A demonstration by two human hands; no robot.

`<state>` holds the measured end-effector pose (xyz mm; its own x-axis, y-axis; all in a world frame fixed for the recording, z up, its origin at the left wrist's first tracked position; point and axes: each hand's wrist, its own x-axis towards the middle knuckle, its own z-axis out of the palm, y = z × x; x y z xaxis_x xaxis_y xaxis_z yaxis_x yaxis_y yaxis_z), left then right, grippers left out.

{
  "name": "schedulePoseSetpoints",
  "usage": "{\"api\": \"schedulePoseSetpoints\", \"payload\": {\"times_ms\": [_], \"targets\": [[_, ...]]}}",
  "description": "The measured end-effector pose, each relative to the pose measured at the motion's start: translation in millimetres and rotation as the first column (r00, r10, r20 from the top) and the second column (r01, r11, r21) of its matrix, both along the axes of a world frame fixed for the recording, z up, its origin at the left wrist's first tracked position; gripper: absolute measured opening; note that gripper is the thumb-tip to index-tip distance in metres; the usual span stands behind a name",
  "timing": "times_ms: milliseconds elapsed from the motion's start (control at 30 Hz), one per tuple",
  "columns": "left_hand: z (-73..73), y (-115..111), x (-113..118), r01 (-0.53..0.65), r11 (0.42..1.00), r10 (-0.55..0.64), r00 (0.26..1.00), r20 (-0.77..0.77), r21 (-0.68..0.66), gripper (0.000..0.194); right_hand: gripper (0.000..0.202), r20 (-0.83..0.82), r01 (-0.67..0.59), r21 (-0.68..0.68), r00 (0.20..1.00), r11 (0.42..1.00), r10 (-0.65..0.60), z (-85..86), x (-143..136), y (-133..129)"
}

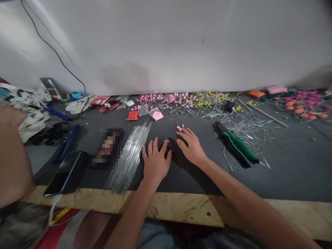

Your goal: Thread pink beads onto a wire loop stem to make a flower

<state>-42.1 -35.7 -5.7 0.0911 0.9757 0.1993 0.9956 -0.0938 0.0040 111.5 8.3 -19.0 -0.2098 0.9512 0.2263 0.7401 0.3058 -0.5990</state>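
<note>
My left hand (157,160) lies with its fingers spread on the dark tabletop, just right of a bundle of straight metal wires (131,157). My right hand (192,147) has its fingers stretched out. Its fingertips are beside a small cluster of pink pieces on short wires (180,126); whether they touch it I cannot tell. A tiny pale bit (168,141) shows by my left index fingertip. Farther right lie pliers with green handles (240,147), on the edge of a scatter of cut wire pieces (249,129).
Wires with pink tips (171,100) and yellow tips (212,99) are heaped along the wall. Pink and red packets (132,116) lie before them. A wooden stick (269,115) rests at right. At left are a phone (62,176), white strips (26,107) and another person's arm (12,159).
</note>
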Motion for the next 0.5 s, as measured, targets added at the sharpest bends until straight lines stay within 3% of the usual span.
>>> {"api": "schedulePoseSetpoints", "payload": {"times_ms": [133, 267, 400, 500], "targets": [[0.5, 1, 2, -0.007, 1.000, 0.007, 1.000, 0.010, -0.001, 0.045, 0.040, -0.313, 0.122, 0.014, 0.943, 0.992, -0.111, -5.2, 5, 4], [1.5, 2, 4, -0.006, 1.000, 0.006, 1.000, 0.021, -0.010, 0.044, 0.038, -0.544, 0.233, -0.121, 0.797, 0.965, -0.260, -4.4, 8, 3], [3.0, 2, 4, -0.004, 1.000, 0.005, 1.000, 0.031, -0.009, 0.044, 0.032, -0.684, 0.265, -0.226, 0.642, 0.937, -0.346, -3.9, 10, 5], [3.0, 3, 5, 0.002, 1.000, -0.003, 0.999, 0.042, 0.011, 0.044, 0.028, -0.732, 0.263, -0.227, 0.589, 0.938, -0.342, -6.7, 12, 8]]}}
